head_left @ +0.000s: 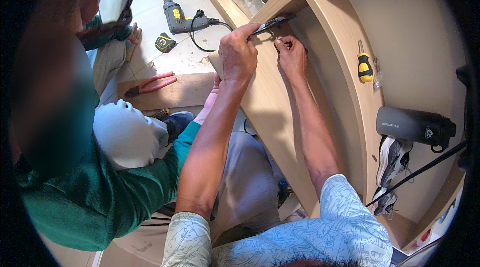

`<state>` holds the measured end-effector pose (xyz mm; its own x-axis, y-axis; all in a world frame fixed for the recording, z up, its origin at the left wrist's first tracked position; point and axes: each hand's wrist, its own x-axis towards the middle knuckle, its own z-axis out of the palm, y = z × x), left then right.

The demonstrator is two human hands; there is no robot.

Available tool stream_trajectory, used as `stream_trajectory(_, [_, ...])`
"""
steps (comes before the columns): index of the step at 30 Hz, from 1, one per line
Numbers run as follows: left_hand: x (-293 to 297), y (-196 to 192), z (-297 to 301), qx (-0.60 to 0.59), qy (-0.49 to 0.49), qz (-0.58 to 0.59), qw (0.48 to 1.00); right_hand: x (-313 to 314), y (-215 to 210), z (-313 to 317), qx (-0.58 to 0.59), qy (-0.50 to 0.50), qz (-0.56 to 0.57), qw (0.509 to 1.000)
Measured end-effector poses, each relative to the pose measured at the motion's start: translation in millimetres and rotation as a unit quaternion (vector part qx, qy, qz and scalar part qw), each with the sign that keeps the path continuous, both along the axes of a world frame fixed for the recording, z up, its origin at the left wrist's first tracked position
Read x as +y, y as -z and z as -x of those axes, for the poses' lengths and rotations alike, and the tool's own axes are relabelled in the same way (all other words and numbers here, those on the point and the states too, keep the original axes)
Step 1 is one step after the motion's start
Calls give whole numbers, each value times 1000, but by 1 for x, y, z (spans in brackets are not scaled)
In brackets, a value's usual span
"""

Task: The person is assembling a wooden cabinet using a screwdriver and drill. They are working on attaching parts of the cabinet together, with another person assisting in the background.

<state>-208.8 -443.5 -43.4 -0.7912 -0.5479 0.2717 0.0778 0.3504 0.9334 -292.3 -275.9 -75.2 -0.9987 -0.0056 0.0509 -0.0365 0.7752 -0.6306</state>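
My left hand [239,54] is closed at the edge of a pale wooden board [272,107], its fingers on a dark, flat metal piece [270,25] whose kind I cannot tell. Just to the right, my right hand [292,56] pinches a thin, light-coloured shaft, perhaps a screw [274,36], with its tip against the metal piece. Shadow in the corner of the wooden cabinet [345,57] hides part of this spot. Below my left wrist, a co-worker's hand [216,87] touches the board's left side.
On the floor at left are a corded drill [182,19], tape measure [165,43] and red-handled pincers [156,83] on a plank [187,92]. A yellow-black screwdriver [365,67], dark bottle [412,126] and shoes [392,162] are at right. A co-worker in green [110,202] crouches close at left.
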Motion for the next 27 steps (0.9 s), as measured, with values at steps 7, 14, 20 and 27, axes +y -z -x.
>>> stream_trajectory(7, [2, -1, 0, -27, -11, 8, 1000, 8, 3, 12, -26, -26, -20, 999])
stream_trajectory(14, [3, 1, 0, -26, -12, -12, 1000, 11, 0, 16, -55, -67, -11, 996])
stream_trajectory(20, [1, 6, 0, -19, -11, -16, 1000, 6, -4, 13, -88, -53, -14, 995])
stream_trajectory(27, [2, 6, 1, -28, -13, -21, 999, -3, -7, 3, -31, -53, -20, 998])
